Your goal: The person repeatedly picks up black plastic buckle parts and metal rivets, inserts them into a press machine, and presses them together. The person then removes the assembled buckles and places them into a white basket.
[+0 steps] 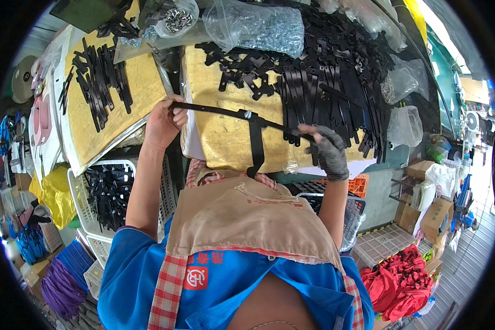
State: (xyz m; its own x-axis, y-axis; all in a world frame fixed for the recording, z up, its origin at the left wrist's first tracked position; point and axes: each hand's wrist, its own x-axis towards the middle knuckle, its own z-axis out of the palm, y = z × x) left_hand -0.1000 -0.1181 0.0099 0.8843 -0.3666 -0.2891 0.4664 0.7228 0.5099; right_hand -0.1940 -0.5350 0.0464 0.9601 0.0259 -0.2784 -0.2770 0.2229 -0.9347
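A long black metal strip (212, 110) is held up level in front of my chest. My left hand (168, 122), bare, is closed round its left end. My right hand (331, 154), in a grey glove with the fingertips bare, pinches the other end. Near the strip's middle sits a small silver fastener (248, 115). From there a shorter black bent arm (256, 144) hangs down toward my apron. Behind the strip, on the yellowish work board (220, 146), lies a row of long black strips (308, 93).
Small black flat brackets (247, 69) are heaped at the back. A bag of silver parts (264, 27) and a bowl of fasteners (179, 21) stand beyond. More strips (99, 82) lie on the left board. Below it, a white basket (82, 201) contains black parts.
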